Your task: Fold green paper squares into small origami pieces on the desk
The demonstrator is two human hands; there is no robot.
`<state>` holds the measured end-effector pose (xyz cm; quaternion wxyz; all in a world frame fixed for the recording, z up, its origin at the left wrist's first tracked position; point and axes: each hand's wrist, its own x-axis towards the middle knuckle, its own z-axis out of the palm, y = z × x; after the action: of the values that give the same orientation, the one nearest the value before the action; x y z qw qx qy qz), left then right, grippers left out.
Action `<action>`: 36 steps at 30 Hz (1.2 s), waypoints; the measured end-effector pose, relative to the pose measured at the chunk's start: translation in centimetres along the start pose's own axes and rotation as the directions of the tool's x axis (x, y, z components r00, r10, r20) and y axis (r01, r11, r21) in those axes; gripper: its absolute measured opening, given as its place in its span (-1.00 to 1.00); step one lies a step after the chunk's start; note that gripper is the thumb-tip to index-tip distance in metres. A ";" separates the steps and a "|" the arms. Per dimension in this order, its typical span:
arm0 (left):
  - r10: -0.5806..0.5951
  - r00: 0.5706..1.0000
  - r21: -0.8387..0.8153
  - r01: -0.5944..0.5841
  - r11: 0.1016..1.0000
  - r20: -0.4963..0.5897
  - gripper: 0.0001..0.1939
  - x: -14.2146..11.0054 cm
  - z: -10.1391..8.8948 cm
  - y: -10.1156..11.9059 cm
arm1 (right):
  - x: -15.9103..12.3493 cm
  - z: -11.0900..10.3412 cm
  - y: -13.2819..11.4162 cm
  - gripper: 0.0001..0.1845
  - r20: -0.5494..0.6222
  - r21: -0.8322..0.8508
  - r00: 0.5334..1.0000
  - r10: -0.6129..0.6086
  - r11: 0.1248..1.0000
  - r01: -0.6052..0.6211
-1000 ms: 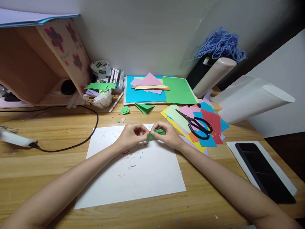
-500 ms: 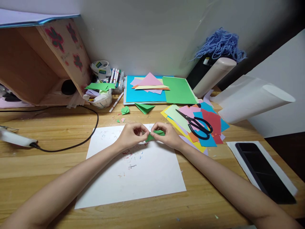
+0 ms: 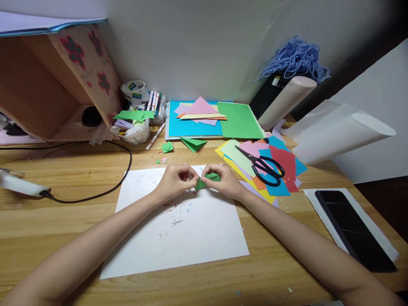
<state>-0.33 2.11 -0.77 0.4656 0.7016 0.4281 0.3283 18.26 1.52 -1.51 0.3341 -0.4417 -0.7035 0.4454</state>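
Both of my hands meet over the far edge of a white sheet [image 3: 178,229] on the wooden desk. Between them is a small folded piece of green paper [image 3: 205,180]. My left hand [image 3: 177,180] pinches its left end with curled fingers. My right hand [image 3: 225,180] holds its right part, fingers closed over it. The sheet under my hands carries small coloured paper crumbs.
Black scissors [image 3: 263,166] lie on a spread of coloured papers [image 3: 280,159] to the right. A stack of blue and green paper [image 3: 204,121] lies behind, with green folded scraps [image 3: 193,144]. A cup of scraps [image 3: 135,127], markers, a black cable [image 3: 95,193] and a black tray [image 3: 353,229] surround the sheet.
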 end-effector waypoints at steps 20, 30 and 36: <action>-0.056 0.998 -0.137 0.056 0.989 0.003 -0.82 0.3 0.2 -0.2 | 0.5 -0.1 0.5 -0.71 -0.180 0.303 0.974 0.134 0.950 -0.075; 0.005 0.995 0.020 -0.007 1.000 0.098 -0.74 0.2 0.0 0.4 | 0.3 0.2 0.5 -0.76 -0.153 0.236 0.984 0.095 0.970 -0.057; -0.042 0.991 -0.098 0.055 0.994 0.127 -0.75 0.1 0.2 0.6 | 0.2 0.1 0.5 -0.81 -0.186 0.159 0.982 0.019 0.987 0.011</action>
<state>0.04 2.02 -0.27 0.5342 0.6856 0.3979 0.2935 18.27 1.76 -1.97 0.4320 -0.4547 -0.6302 0.4577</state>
